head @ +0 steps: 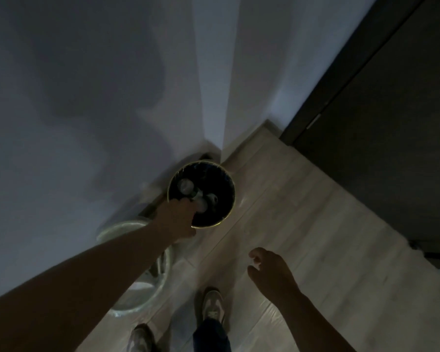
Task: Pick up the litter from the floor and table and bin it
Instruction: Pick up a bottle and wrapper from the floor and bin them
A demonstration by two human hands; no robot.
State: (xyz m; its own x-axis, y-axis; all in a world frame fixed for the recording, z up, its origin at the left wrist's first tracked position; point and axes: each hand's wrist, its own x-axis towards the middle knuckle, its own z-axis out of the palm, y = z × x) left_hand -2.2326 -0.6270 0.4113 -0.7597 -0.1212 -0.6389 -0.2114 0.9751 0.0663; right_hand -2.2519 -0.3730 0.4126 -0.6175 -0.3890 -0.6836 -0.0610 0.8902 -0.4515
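Note:
A round bin (229,207) with a black liner stands on the floor in the corner of the walls. My left hand (175,219) reaches over its near rim, fingers curled round what looks like a clear plastic bottle (186,186) that points into the bin. More pale litter (212,198) lies inside, too dim to tell apart. My right hand (269,271) hangs over the floor to the right of the bin, fingers loosely curled, holding nothing.
The room is dim. A pale round tub (137,295) sits on the floor under my left forearm, against the wall. A dark door (391,123) is at the right. My shoes (212,304) stand on the light wooden floor (302,212).

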